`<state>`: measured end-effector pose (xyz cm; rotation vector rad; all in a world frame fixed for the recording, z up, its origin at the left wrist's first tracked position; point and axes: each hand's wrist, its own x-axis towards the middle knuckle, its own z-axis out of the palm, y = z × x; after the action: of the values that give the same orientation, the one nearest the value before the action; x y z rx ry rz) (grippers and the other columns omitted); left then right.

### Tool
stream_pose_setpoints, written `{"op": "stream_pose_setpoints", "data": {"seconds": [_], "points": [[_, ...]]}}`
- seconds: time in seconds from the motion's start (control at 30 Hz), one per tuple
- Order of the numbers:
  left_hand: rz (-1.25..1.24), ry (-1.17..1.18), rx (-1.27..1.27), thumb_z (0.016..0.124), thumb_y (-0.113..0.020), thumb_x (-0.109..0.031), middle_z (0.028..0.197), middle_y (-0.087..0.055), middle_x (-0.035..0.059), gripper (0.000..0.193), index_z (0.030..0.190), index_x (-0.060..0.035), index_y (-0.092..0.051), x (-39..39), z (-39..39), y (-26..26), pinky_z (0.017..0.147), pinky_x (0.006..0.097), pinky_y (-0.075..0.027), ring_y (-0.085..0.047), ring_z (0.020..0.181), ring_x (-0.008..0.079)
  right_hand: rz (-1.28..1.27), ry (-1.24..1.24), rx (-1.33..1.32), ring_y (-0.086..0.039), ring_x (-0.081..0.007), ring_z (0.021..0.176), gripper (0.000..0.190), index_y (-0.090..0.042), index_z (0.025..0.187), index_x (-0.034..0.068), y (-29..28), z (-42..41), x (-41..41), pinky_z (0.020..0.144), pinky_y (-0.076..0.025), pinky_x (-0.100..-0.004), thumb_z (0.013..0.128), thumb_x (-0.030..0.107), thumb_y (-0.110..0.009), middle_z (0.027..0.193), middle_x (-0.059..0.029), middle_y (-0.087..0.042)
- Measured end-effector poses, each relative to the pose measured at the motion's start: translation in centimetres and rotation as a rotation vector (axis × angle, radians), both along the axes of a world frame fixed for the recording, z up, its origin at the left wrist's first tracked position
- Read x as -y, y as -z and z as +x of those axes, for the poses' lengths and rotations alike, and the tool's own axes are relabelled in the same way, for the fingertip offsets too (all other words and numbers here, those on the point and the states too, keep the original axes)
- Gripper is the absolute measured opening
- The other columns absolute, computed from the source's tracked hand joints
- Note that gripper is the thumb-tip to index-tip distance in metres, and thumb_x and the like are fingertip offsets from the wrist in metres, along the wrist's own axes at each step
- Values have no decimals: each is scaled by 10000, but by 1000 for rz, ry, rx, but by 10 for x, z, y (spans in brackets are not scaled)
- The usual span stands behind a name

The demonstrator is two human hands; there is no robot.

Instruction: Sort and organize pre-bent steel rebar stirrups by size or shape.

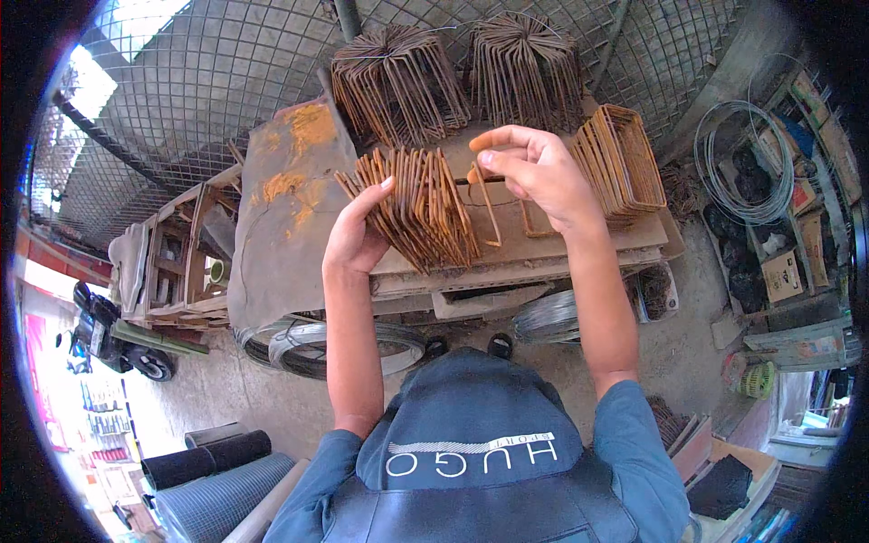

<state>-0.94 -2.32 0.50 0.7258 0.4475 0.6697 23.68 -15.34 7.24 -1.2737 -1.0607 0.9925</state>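
Note:
My left hand (360, 231) is closed around the left side of a thick stack of rusty bent-rod rebar stirrups (428, 210), its thumb lying on top. Right of the stack, my right hand (543, 170) is raised with its index finger and thumb a little apart. One single rusty stirrup (487, 210) hangs just below those fingertips and touches or nearly touches the lower fingers; whether they grip it cannot be told. Another bent rod (536, 233) lies on the worktable (400, 282) beneath my right wrist. A bundle of rectangular stirrups (621, 166) stands right of that hand.
Two tied stirrup bundles (400, 81) (526, 71) stand at the table's back, before a wire mesh fence (265, 61). A dusty sheet (278, 237) covers the table's left part. Wire coils (346, 346) lie below its front edge. A wire coil (745, 163) hangs at right.

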Motion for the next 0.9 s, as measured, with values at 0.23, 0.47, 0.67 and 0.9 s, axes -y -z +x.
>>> {"op": "stream_pose_setpoints", "data": {"seconds": [0.23,0.47,0.67,0.9], "points": [[9,31,18,1054,-664,-231,1231,-772,134,361,1307,25,-694,-1,0,0,999,419,-581,-747,1103,255,14,31,18,-498,-2,606,275,-738,1205,10,9,-5,-31,539,-385,-173,970,149,-781,976,-55,-816],[-3,-30,-27,1081,-600,-216,1250,-765,177,360,1312,46,-685,-5,-1,6,997,455,-601,-758,1106,294,26,27,100,-595,-6,693,265,-748,1164,23,19,-4,-35,591,-448,-180,964,182,-819,956,-11,-804],[-3,38,27,1047,-672,-230,1216,-774,137,361,1290,34,-697,-5,-3,6,1002,425,-584,-750,1093,261,9,30,88,-629,-19,770,218,-744,1153,33,27,-10,-22,616,-451,-193,1000,180,-791,961,2,-779],[-8,42,20,1044,-679,-234,1216,-774,145,371,1294,40,-696,-8,-1,5,993,422,-591,-754,1077,267,55,-2,76,-695,-69,939,248,-733,1216,-20,47,-16,-5,795,-562,-247,1038,153,-747,1046,-30,-772]]}}
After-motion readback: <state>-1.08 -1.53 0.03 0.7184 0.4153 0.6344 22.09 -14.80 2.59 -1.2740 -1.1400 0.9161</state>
